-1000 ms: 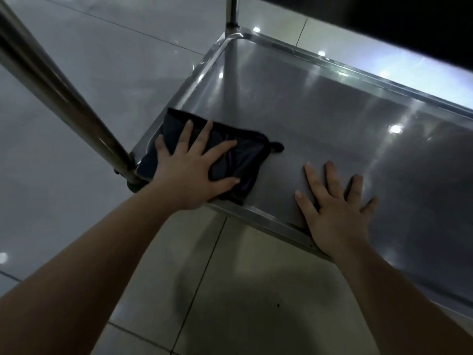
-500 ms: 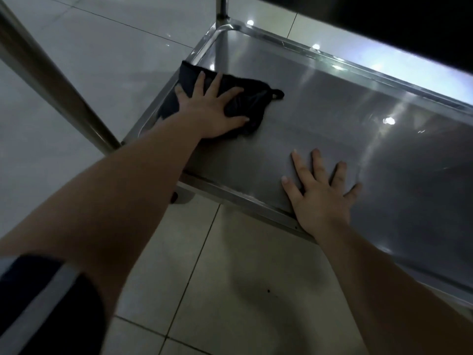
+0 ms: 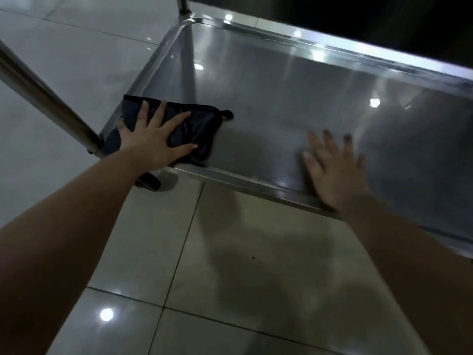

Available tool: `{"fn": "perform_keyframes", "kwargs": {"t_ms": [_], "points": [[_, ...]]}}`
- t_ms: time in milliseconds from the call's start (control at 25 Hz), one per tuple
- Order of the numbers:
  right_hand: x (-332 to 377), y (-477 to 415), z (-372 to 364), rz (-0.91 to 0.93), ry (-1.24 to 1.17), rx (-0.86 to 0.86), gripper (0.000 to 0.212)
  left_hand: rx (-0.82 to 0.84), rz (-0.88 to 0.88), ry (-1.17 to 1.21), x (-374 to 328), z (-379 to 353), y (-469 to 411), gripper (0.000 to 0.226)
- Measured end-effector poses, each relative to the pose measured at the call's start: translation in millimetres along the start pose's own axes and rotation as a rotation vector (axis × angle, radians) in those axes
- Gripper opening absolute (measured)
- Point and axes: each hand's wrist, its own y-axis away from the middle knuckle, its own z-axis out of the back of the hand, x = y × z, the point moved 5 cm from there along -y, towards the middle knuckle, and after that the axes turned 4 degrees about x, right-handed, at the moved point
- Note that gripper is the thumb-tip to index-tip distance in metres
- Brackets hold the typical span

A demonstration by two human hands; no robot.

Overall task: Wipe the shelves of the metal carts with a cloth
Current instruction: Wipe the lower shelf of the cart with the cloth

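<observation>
Fingers [image 3: 159, 114] on the left hand [image 3: 151, 143] are lying spread flat, pressing one dark cloth [image 3: 198, 129] into the near-left corner of one shelf [image 3: 294, 98]; right hand [image 3: 335, 172] is resting open farther right.

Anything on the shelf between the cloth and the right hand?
No. Head view shows only bare shelf between the cloth and the right hand.

No legible text, label, brand, number or sign is recorded in this view. The cloth [image 3: 197, 134] bears a few purple marks, too blurred to read as lettering. The shelf [image 3: 281, 98] surface shows only bright light reflections, with no stamp or plate discernible.
</observation>
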Motion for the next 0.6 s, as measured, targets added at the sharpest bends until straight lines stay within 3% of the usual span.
{"fn": "perform_keyframes", "kwargs": {"t_ms": [160,280,480,520,600], "points": [[-134.0,38.4,4.8,-0.239,0.131,0.151,0.06,0.074,0.063,-0.008,-8.6,3.5,9.3,0.088],[-146.6,35.5,-4.1,-0.26,0.104,0.133,0.058,0.07,0.09,-0.026,-63.6,-3.0,15.7,0.09],[-152.8,31.9,-6.7,-0.235,0.095,0.121,0.059,0.131,-0.189,-0.08,-300.9,-30.1,45.8,0.086],[-154.9,32.1,-6.5,-0.233,0.09,0.116,0.059,0.144,-0.244,-0.092,-327.6,-35.5,53.3,0.085],[-157.1,32.5,-5.1,-0.216,0.062,0.115,0.06,0.093,-0.315,-0.093,-315.8,-36.0,56.1,0.078]]}}
